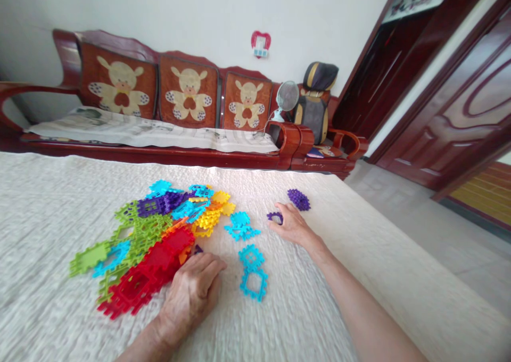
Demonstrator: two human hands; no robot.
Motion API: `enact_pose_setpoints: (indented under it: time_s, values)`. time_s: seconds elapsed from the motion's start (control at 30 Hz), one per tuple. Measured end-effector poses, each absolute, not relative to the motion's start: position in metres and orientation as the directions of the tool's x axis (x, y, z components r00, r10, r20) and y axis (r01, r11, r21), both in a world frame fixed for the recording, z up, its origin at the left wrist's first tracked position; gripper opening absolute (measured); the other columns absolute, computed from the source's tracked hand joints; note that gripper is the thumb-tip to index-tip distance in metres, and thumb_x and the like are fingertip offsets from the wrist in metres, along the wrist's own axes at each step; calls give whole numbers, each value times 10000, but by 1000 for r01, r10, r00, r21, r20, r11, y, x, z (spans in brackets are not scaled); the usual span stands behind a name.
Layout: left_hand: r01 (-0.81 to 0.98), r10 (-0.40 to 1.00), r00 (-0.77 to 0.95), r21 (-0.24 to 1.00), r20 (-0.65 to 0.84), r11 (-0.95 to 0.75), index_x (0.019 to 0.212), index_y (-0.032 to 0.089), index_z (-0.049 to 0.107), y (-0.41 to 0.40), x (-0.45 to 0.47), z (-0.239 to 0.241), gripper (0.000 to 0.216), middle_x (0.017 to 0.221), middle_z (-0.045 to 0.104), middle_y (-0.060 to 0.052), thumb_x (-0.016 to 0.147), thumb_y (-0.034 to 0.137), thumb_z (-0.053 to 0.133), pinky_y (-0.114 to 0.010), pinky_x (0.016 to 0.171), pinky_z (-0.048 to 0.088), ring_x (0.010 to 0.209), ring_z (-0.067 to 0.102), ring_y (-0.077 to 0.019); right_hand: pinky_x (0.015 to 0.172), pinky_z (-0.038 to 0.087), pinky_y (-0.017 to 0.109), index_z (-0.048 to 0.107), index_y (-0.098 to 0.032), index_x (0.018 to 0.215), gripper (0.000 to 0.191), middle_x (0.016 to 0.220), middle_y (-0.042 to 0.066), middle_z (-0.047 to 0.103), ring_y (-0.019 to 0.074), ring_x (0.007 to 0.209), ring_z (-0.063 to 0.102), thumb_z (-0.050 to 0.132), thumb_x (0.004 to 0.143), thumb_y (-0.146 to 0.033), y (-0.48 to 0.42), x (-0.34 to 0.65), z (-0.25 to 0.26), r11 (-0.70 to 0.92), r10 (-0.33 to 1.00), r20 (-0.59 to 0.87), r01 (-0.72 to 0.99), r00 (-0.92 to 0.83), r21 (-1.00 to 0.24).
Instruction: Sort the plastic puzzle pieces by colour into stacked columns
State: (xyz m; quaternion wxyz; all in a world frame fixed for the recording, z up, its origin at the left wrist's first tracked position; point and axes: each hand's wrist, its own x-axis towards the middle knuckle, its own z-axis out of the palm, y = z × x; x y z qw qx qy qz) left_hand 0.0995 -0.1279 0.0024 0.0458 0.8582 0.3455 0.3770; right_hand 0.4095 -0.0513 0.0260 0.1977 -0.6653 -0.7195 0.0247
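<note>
My right hand reaches over the right part of the table, thumb and forefinger closed around a small purple notched plastic building piece. Just beyond it lies a stack of purple pieces. My left hand rests with curled fingers beside the red pieces; its fingertips are hidden. A bit of another purple piece shows behind its knuckles. Between the hands are light-blue pieces, a pair farther off and a square frame piece nearer.
Left of my hands spreads a mixed pile with green pieces, yellow pieces and more blue and purple ones. They lie on a table with a quilted white cover. Behind it stand a wooden sofa and a small fan.
</note>
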Motion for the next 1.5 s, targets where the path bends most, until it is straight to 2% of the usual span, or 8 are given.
enact_pose_setpoints:
  time_s: [0.13,0.27,0.4,0.5,0.63,0.9,1.37,1.5]
  values:
    - [550,606,471,324,641,-770,917,186,630,-127,99,1,229,823,654,-46,887,83,428,-260,704,509,759,616,-149,867,468,388,617,-170,1123,435,965,115,586,268,949,583,644,739,-373,-53,395,20,54,965,263,966,15,-253]
    - [544,579,462,301,672,-783,937,185,626,-126,98,1,216,852,664,-45,894,93,435,-254,711,515,773,626,-145,872,474,364,589,-187,1166,483,1006,87,576,237,942,579,645,698,-293,-48,403,24,89,934,354,928,48,-361]
    - [553,581,476,289,660,-782,936,198,620,-125,97,-1,200,847,662,-29,893,93,456,-246,715,517,769,629,-138,933,462,405,525,-189,1245,555,1098,106,541,260,1028,552,607,704,-283,-42,431,30,56,796,555,883,243,-466]
    - [566,595,482,290,644,-772,960,208,609,-125,96,-3,181,861,661,-19,895,99,479,-246,727,518,789,631,-138,959,446,437,467,-172,1304,623,1126,125,516,278,1052,533,589,700,-270,-42,454,25,-3,675,633,860,378,-510]
    - [577,605,488,288,629,-764,968,212,602,-126,96,-5,181,873,658,-21,902,109,469,-255,734,521,801,636,-144,977,424,483,446,-148,1313,652,1129,138,510,301,1063,517,576,685,-265,-42,474,12,-60,646,630,852,431,-521]
    - [558,582,474,285,661,-779,934,219,603,-124,96,-3,193,828,656,-14,899,105,451,-247,703,522,760,636,-141,970,429,496,497,-187,1253,565,1144,126,543,308,1058,527,590,710,-310,-33,481,0,-86,666,642,894,380,-440]
    - [558,604,480,310,636,-770,930,203,607,-126,97,0,183,842,648,-31,887,91,469,-253,714,508,774,617,-146,957,431,505,522,-167,1237,572,1161,150,541,329,1076,522,587,697,-344,-28,481,0,-176,709,549,865,443,-471]
    - [565,625,463,334,629,-754,829,194,605,-132,101,6,216,758,623,-36,869,79,427,-260,675,487,728,599,-153,964,419,531,545,-146,1204,555,1177,169,549,344,1093,518,597,697,-367,-30,483,2,-131,670,630,898,392,-419]
